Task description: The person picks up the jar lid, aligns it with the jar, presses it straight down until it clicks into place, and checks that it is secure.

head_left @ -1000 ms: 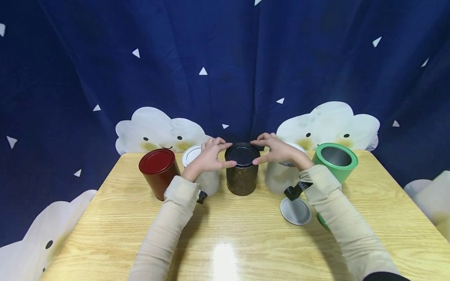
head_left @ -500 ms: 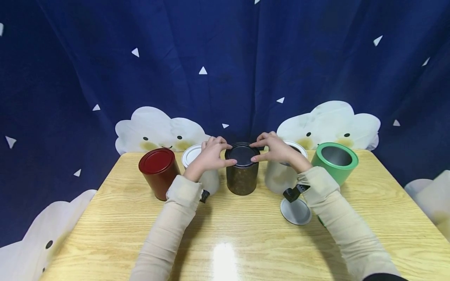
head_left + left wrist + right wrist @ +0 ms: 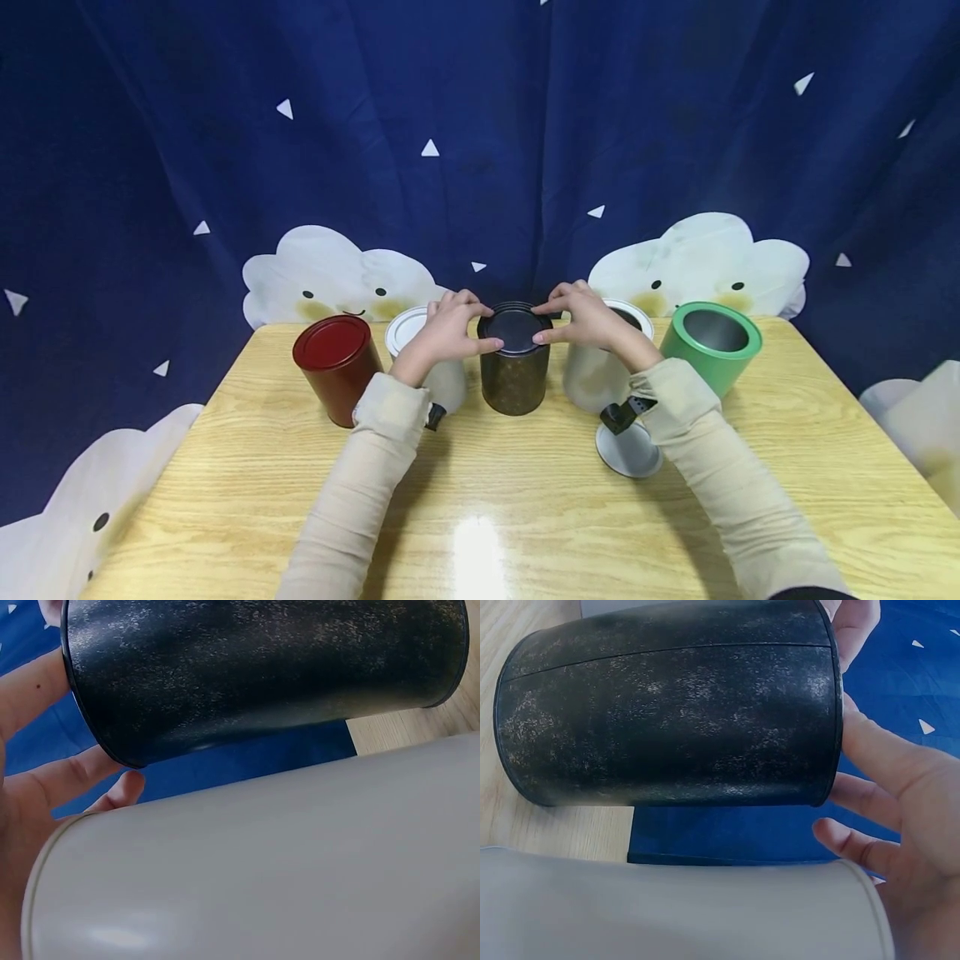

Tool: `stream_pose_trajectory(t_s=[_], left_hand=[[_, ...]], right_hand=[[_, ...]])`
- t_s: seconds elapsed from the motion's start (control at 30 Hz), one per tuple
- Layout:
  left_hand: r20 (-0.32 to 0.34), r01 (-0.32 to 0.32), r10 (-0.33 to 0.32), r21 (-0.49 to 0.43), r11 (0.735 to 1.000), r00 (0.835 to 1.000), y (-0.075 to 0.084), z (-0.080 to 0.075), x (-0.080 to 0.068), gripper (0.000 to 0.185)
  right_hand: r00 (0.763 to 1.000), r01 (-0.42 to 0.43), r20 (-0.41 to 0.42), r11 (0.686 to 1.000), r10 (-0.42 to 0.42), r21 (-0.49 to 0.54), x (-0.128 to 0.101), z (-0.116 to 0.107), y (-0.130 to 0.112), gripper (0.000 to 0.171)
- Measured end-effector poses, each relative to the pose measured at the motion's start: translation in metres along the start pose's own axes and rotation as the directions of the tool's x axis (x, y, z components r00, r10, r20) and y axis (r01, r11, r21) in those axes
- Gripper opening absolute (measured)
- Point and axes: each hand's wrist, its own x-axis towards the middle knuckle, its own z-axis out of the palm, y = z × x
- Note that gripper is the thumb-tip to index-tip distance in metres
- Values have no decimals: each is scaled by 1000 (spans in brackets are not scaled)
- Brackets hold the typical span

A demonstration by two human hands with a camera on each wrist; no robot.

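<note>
Head view: both hands are on the black lid point(image 3: 514, 330) of the dark can point(image 3: 514, 372), which stands upright mid-table, far side, between two white cans. Left hand point(image 3: 444, 333) has its fingertips curled onto the lid's left rim; right hand point(image 3: 587, 323) mirrors it on the right rim, thumb and forefinger pinching the edge. My read: the lid is being seated or worked at the rim. Can't tell from here whether it's fully down. The next move probably calls for even pressure round the rim, with the can kept from tipping.

The row, left to right: red can point(image 3: 339, 367) with lid on, white can point(image 3: 433, 367) behind the left wrist, dark can, open white can point(image 3: 600, 367) behind the right wrist, open green can point(image 3: 711, 346). A loose grey lid point(image 3: 628, 450) lies flat on the wooden table point(image 3: 480, 500), near the right forearm.

Left wrist view: the dark can fills the top of the picture, a black wall with pale speckled wear. The left hand's fingers point(image 3: 67, 780) sit at its upper rim. The white can point(image 3: 262, 862) stands just beside it.

Right wrist view: same dark can point(image 3: 667, 724), mottled finish, one thin seam line, no dents visible. The right hand's fingers point(image 3: 885, 765) lie along the lid end, loosely spread. The other white can point(image 3: 675, 907) is close alongside.
</note>
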Motion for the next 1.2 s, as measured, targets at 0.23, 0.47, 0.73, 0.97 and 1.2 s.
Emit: stream_pose_trajectory(t_s=[0.23,0.47,0.73,0.97,1.2], left_hand=[[-13,1,-2,-23,1000,1000,0,2,-1,50],[-57,-4,1,-57,998,998,1,4,-6,51],[-159,-72,50,-138,988,986,6,2,-15,54],[-240,-137,89,-193,972,967,6,0,-27,54],[-281,-183,123,-200,963,952,5,-1,-34,57]], right_hand=[[1000,-19,7,1000,19,-12,-2,0,0,47],[1000,10,-23,1000,-10,-6,-6,1,2,48],[992,61,-114,998,-59,21,-14,0,5,48],[971,137,-204,990,-127,39,-25,0,5,51],[966,142,-223,989,-131,33,-39,-7,6,52]])
